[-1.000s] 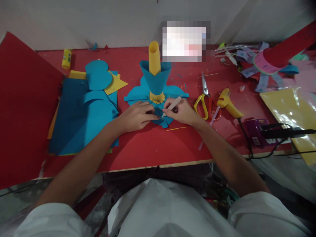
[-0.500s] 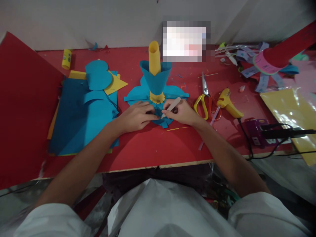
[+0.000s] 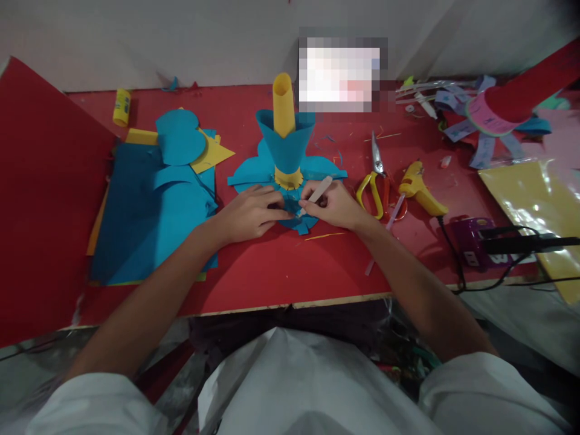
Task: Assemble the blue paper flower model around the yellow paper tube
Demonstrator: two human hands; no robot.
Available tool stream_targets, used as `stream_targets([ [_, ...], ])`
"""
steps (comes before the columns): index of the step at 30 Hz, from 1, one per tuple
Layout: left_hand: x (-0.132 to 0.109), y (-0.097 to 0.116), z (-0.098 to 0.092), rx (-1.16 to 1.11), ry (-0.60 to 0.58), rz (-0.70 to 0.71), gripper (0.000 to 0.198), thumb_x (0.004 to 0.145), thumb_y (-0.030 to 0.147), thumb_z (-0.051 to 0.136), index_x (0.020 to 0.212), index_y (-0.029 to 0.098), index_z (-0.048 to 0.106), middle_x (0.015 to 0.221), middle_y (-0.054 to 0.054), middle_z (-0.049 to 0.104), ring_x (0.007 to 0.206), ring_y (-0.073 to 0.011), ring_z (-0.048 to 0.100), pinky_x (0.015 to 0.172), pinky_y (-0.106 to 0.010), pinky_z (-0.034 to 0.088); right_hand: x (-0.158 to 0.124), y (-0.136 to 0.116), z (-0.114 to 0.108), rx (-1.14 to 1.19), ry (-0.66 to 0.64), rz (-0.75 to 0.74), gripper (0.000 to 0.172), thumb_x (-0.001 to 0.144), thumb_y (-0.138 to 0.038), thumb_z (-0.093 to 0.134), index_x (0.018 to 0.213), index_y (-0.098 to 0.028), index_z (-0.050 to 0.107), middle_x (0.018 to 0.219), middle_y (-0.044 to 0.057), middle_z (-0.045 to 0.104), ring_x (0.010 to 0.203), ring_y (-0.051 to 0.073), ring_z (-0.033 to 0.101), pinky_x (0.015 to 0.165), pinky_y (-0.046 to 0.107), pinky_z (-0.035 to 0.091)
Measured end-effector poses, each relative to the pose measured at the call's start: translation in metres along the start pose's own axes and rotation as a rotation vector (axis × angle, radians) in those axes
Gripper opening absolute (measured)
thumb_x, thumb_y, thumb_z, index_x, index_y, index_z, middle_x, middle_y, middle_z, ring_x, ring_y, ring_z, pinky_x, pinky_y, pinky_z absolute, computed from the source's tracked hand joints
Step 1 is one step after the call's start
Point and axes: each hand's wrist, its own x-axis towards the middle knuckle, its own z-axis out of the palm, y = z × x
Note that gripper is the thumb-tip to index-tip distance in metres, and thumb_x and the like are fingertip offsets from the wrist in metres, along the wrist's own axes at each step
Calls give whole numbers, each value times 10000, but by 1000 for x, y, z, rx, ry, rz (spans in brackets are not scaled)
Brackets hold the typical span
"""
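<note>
In front of me stands a blue paper flower (image 3: 286,154) with petals spread flat at its base and a blue cone rising from a notched yellow collar. A yellow paper tube (image 3: 284,107) sticks up out of the cone. My left hand (image 3: 254,211) holds the near petal at its left side, fingers bent and thumb reaching onto the paper. My right hand (image 3: 333,204) is closed in a writing grip round a white pen-like stick (image 3: 321,189). The stick's lower tip meets the near petal, close to my left fingertips. Its exact kind is not clear.
Blue paper sheets (image 3: 136,223) and cut shapes lie left, behind them a yellow glue stick (image 3: 122,108). Scissors (image 3: 375,175), a yellow glue gun (image 3: 421,187) and a purple box (image 3: 473,241) with cables lie right. A red board (image 3: 49,199) stands at far left.
The white stick and my right fingers have shifted very slightly to the right over the near petal. My left hand and the flower stay in place.
</note>
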Motion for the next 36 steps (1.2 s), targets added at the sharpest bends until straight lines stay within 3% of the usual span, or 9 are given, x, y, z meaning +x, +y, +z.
stream_targets([
  [36,0,0,1,-26,33,18,384,1012,114,480,1217,292,752,1032,-76,704,954,-227,614,823,-366,424,1,-6,-3,-46,28,10,238,937,-377,640,778,-216,569,654,-13,605,581,124,487,574,298,362],
])
